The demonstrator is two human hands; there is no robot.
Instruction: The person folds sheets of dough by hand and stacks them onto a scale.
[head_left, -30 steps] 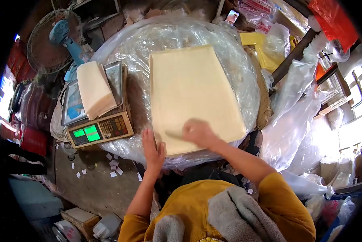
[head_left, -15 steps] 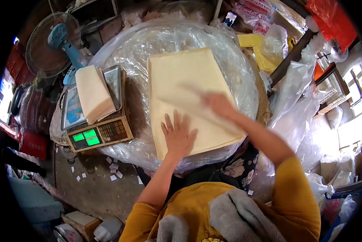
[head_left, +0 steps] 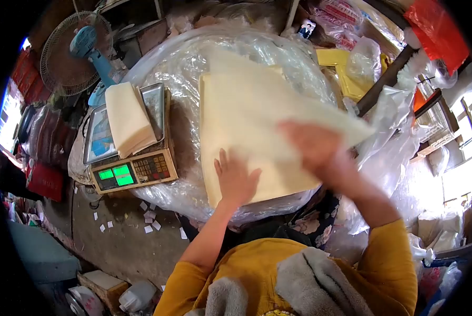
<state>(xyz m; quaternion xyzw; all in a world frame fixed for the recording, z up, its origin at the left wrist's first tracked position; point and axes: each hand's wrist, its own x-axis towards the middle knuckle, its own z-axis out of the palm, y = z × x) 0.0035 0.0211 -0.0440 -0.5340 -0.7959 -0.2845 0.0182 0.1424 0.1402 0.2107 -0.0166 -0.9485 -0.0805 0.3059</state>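
A stack of large pale yellow sheets (head_left: 215, 131) lies on a round table covered with clear plastic (head_left: 180, 58). My left hand (head_left: 237, 179) rests flat on the lower left of the stack, fingers spread. Above the stack's right side, my right hand (head_left: 315, 147) is blurred by motion. It holds a thin pale sheet (head_left: 262, 89), which is lifted and smeared across the upper part of the stack, its corner reaching beyond the right edge. Its fingertips are too blurred to make out.
Left of the stack, a digital scale (head_left: 136, 173) with lit green displays carries folded pale sheets (head_left: 128, 118) on its metal tray. Behind it stands a blue fan (head_left: 83, 42). Yellow packets (head_left: 354, 84) and plastic bags (head_left: 365, 58) lie at the right. Paper scraps (head_left: 149, 215) litter the floor.
The sheet in my right hand has risen and spread out over the stack, and that hand has moved right and slightly down. My left hand stays on the stack. The view has shifted slightly.
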